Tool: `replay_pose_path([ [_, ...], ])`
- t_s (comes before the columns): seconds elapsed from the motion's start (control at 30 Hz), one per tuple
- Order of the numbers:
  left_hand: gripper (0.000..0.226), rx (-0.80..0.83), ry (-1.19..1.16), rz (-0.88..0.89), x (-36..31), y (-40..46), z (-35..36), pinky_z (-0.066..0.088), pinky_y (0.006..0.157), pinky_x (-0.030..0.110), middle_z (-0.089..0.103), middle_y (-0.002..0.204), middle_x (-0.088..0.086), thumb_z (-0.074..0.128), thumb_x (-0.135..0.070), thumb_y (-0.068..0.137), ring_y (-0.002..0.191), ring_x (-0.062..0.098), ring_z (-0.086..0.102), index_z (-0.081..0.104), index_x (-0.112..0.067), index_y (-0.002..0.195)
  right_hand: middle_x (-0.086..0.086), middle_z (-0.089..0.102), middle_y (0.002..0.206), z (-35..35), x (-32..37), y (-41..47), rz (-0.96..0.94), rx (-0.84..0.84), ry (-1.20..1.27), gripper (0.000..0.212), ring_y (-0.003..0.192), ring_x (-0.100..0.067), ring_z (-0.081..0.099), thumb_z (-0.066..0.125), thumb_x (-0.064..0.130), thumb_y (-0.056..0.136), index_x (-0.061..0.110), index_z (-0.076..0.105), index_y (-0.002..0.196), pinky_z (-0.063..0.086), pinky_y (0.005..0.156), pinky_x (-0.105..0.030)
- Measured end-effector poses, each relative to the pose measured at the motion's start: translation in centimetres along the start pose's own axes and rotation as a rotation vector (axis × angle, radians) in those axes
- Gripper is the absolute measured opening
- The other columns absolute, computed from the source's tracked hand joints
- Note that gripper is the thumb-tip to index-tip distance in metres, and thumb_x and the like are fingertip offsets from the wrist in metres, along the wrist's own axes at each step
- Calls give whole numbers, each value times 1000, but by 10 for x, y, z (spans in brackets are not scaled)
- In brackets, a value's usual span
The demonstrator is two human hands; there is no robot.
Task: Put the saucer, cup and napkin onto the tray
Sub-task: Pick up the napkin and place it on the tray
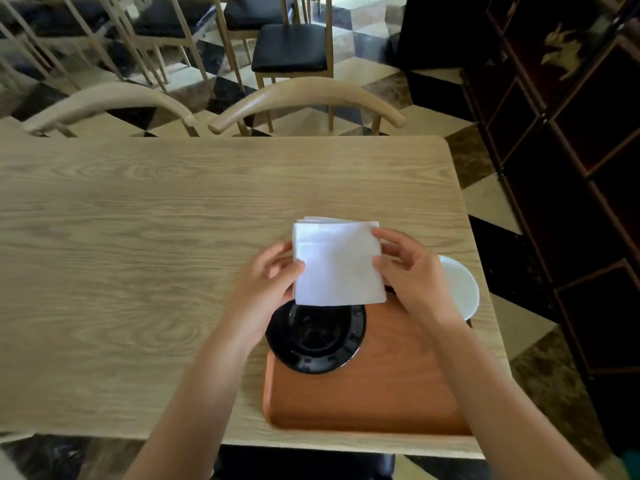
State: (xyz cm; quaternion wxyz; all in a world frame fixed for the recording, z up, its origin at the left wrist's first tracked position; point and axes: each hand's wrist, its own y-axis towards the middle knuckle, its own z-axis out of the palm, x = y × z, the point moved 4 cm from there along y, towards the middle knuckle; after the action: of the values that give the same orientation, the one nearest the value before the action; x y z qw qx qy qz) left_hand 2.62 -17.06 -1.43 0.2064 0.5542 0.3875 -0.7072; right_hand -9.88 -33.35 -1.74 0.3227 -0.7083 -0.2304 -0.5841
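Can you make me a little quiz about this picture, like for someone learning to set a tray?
1. True or false: the black saucer lies on the bare table, away from the tray.
2. What are the left hand and the right hand holding between them?
A. a spoon
B. the white napkin
C. a glass
3. Fill in: the white dish showing behind the right hand sits at the tray's far ____ corner.

Key
1. False: the saucer rests on the tray's far left part, slightly over its edge.
2. B: both hands pinch the folded napkin by its sides, above the saucer.
3. Right.
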Motion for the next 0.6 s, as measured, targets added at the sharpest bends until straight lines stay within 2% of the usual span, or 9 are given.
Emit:
replay_pose_path([
  [0.03, 39, -15, 50, 33, 2, -8, 3, 57, 67, 25, 73, 76, -14, 56, -5, 87, 75, 6, 66, 55, -31, 116, -1, 66, 105, -7, 0, -8, -6, -4, -4, 43, 85, -11, 66, 61, 2, 84, 43, 62, 98, 56, 76, -30],
  [0.1, 47, 7, 141, 124, 3, -26, 14, 54, 61, 19, 71, 76, -15, 57, -4, 85, 67, 4, 62, 47, -38, 116, 3, 66, 106, -22, 1, -27, -13, -9, 2, 48, 82, -3, 67, 59, -2, 84, 44, 63, 97, 58, 71, -23],
  [0.17, 47, 28, 159, 201, 5, -45, 28, 49, 58, 18, 70, 85, -11, 55, 2, 84, 66, 6, 61, 48, -37, 108, 10, 68, 106, -39, -1, -48, -10, 3, 3, 50, 85, -2, 68, 57, -5, 83, 40, 65, 104, 56, 72, -20],
  [0.23, 41, 33, 234, 241, 12, -62, 40, 48, 62, 20, 66, 93, -10, 54, 3, 85, 72, 7, 61, 50, -35, 100, 10, 70, 109, -55, -8, -69, -2, 39, -10, 51, 89, -6, 69, 56, -8, 82, 32, 64, 114, 56, 75, -21],
  [0.3, 33, 35, 394, 254, 24, -76, 53, 46, 69, 19, 62, 91, -15, 55, -2, 84, 74, 4, 60, 55, -34, 94, 8, 72, 107, -69, -19, -88, 20, 68, -12, 57, 92, -8, 68, 56, -13, 80, 30, 62, 117, 57, 76, -21],
  [0.37, 29, 45, 442, 247, 38, -89, 66, 43, 65, 14, 60, 82, -16, 57, -2, 83, 70, -1, 57, 59, -30, 90, 8, 72, 104, -81, -32, -103, 39, 80, -37, 66, 96, -5, 66, 55, -17, 78, 38, 60, 116, 55, 77, -17],
  [0.43, 27, 74, 477, 235, 52, -100, 79, 42, 64, 11, 59, 78, -18, 58, -1, 81, 70, -3, 55, 61, -26, 91, 16, 69, 102, -91, -48, -116, 61, 101, -117, 74, 98, 0, 63, 57, -15, 77, 51, 55, 112, 52, 76, -11],
  [0.53, 29, 138, 589, 196, 78, -108, 95, 50, 75, 19, 61, 96, -13, 64, -2, 77, 89, -2, 55, 61, -25, 95, 25, 60, 104, -104, -76, -130, 125, 119, -252, 77, 100, 7, 58, 61, -5, 79, 66, 48, 106, 49, 71, -5],
  [0.6, 32, 182, 646, 169, 95, -110, 101, 50, 82, 25, 56, 102, -17, 65, -5, 76, 96, -4, 51, 59, -25, 100, 26, 55, 109, -107, -93, -134, 165, 111, -328, 77, 99, 6, 58, 58, -3, 80, 69, 45, 104, 48, 69, -3],
])
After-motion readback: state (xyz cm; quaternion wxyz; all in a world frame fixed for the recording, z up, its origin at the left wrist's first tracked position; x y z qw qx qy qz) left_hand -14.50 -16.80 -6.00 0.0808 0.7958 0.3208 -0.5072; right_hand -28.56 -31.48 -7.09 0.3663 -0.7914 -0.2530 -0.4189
